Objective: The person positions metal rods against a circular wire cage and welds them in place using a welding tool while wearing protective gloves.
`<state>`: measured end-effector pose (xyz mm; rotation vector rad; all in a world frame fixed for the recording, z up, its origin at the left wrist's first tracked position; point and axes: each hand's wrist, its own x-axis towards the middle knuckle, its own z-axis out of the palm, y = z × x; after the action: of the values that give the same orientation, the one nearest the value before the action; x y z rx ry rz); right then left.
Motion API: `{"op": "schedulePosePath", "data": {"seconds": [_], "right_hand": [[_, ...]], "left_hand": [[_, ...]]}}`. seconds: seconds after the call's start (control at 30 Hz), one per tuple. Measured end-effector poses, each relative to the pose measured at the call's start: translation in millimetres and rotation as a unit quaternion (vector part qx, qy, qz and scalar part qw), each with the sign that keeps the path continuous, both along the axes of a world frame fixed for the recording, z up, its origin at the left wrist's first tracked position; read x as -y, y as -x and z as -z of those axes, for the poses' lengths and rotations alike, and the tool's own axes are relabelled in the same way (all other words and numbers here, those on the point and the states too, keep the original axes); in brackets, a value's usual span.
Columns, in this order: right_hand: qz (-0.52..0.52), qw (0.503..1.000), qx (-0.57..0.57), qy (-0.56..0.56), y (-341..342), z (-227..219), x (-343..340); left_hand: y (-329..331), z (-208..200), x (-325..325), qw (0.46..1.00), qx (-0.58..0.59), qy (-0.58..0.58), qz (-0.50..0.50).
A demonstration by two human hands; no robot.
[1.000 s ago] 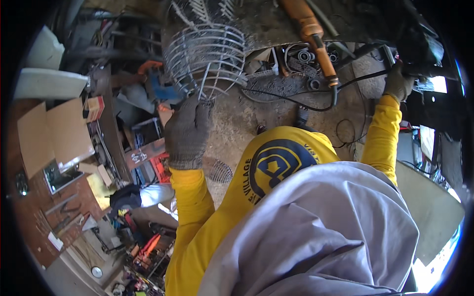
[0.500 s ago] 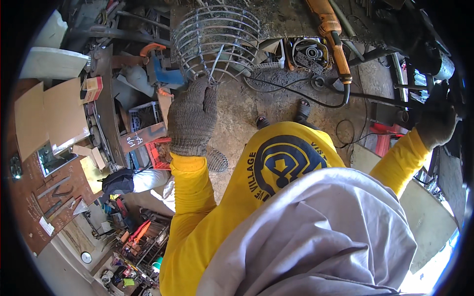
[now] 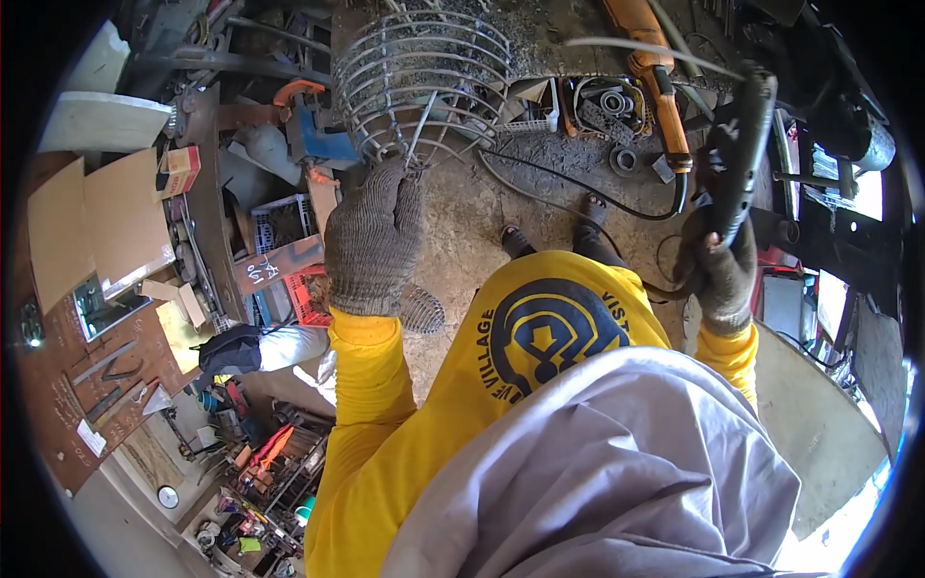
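Note:
My left hand (image 3: 374, 236), in a dark knitted glove, is closed at the near lower end of a round metal wire cage (image 3: 389, 91). The cage's curved ribs rest over the worktable at the top. At the right my gloved right hand (image 3: 721, 275) is wrapped round a dark welding electrode holder (image 3: 750, 149), held upright. A thin pale welding rod (image 3: 655, 47) sticks out leftward from the holder's top, clear of the cage. Its tip is right of the ribs.
An orange angle grinder (image 3: 659, 91) lies right of the cage, its black cord (image 3: 631, 211) trailing to the floor. Beyond my feet is a bin of metal rings (image 3: 609, 104). Blue-and-orange tool parts (image 3: 321, 140) and a red crate (image 3: 306, 296) stand at left.
My right hand has come in from the far right, now bringing the electrode holder and its rod into clear view. My left hand stays at the cage, which has barely shifted.

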<state>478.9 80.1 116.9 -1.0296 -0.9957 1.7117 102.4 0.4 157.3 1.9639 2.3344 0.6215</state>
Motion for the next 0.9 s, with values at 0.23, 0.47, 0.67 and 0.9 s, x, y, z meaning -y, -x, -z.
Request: {"op": "schedulePosePath", "data": {"seconds": [0.23,0.47,0.67,0.9], "right_hand": [[-0.078,0.996,0.036,0.037,34.1,9.7,4.9],[-0.132,0.983,0.117,0.055,61.5,15.4,-1.0],[-0.121,0.982,0.144,0.023,71.6,22.0,-3.8],[-0.111,0.985,0.128,0.043,72.5,32.1,-3.2]], "left_hand": [[-10.1,-10.9,-6.8,1.000,-0.014,0.001,0.005],[-11.4,-12.5,-4.2,0.999,-0.020,0.039,-0.014],[-12.0,-13.7,-4.1,0.998,-0.029,0.046,-0.016],[-12.5,-10.8,-4.1,0.999,-0.038,0.017,-0.016]]}}
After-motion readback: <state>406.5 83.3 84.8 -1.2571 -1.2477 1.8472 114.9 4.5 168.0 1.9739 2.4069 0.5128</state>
